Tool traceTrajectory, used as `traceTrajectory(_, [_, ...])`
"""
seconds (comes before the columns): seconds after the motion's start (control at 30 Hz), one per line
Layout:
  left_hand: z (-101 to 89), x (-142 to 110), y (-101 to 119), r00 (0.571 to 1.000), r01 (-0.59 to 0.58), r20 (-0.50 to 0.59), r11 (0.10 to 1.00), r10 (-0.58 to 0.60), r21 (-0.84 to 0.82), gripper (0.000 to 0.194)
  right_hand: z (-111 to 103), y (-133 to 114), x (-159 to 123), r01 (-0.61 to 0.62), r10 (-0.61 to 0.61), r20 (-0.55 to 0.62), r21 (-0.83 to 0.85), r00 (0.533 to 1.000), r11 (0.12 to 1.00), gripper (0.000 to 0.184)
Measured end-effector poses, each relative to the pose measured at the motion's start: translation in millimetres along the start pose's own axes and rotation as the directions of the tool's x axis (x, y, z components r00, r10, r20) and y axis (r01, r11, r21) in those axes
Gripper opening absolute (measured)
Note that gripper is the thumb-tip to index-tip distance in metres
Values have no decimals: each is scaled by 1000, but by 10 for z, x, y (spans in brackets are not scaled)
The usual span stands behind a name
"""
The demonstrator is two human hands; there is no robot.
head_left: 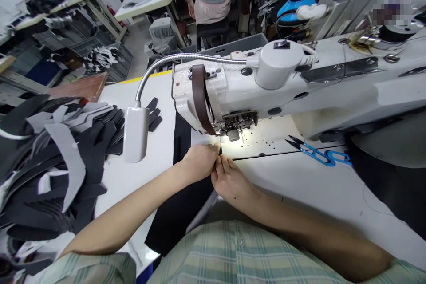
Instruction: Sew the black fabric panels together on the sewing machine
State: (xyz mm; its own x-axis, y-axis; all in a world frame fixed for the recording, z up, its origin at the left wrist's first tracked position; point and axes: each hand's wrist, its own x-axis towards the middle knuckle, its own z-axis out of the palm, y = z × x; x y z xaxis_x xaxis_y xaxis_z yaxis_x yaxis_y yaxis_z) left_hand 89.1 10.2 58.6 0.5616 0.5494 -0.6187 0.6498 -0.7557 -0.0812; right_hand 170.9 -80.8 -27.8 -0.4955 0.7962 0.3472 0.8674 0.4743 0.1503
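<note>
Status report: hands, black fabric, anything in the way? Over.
Left hand, right hand pinching black fabric close by machine. Fabric passes under left forearm. Blue snips off right, apart from fabric.

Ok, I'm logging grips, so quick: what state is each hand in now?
Left hand: fingers curled at the black fabric; whether it grips cannot be told.
Right hand: closed, fingertips pinching the black fabric near its edge.

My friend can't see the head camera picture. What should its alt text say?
A person's left hand and right hand pinch black fabric at a white sewing machine; blue-handled snips lie to the right, piled black and gray pieces to the left.
</note>
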Motion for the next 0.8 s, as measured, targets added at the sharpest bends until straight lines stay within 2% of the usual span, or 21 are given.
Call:
traceTrajectory(0.37, [45, 21, -21, 1000, -4, -25, 1000, 4, 7, 48, -17, 57, 14, 2, -6, 55, 82, 998, 997, 23])
traceTrajectory(0.5, [58, 9, -44, 999, -14, -46, 1000, 13, -12, 44, -153, 158, 83, -26, -16, 193, 213, 981, 977, 22])
traceTrajectory(0.6, [69, 5, -60, 997, -18, -70, 999, 16, -36, 37, -315, 240, 148, -74, -40, 337, 319, 941, 945, 21])
traceTrajectory(0.67, [75, 12, -68, 996, -14, -83, 999, 10, -50, 33, -377, 269, 173, -89, -50, 381, 338, 923, 937, 21])
traceTrajectory(0.8, [107, 53, -79, 993, 25, -113, 998, -32, -58, 33, -302, 238, 142, -57, -46, 331, 297, 942, 953, 20])
